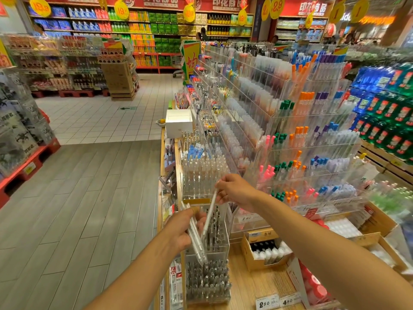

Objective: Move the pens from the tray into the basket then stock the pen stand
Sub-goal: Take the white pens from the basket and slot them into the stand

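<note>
White open box (178, 123) at the far end of the wooden tabletop (263, 285). Cardboard carton (257, 258) of small bottles right of centre. Price tags (277, 302) at the front edge. Stacked cartons (120, 80) on the tiled floor (100, 121). Yellow price signs (121, 10) overhead.

Red banners (160, 1) over the back shelves are reading "印花商品", repeated across three spots. Yellow hanging tags are showing prices: "19.9" (40, 6) top left, "2.9" (277, 6) top right; the others are too blurred to read. Green-and-red sign (191, 60) at the aisle end is showing "均". Small price cards on the desk edge are reading "2.50" (267, 303) and "4.50" (290, 300). Label "1.00" (245, 218) is sitting on the clear pen rack front. Other labels aren't resolving.
</note>
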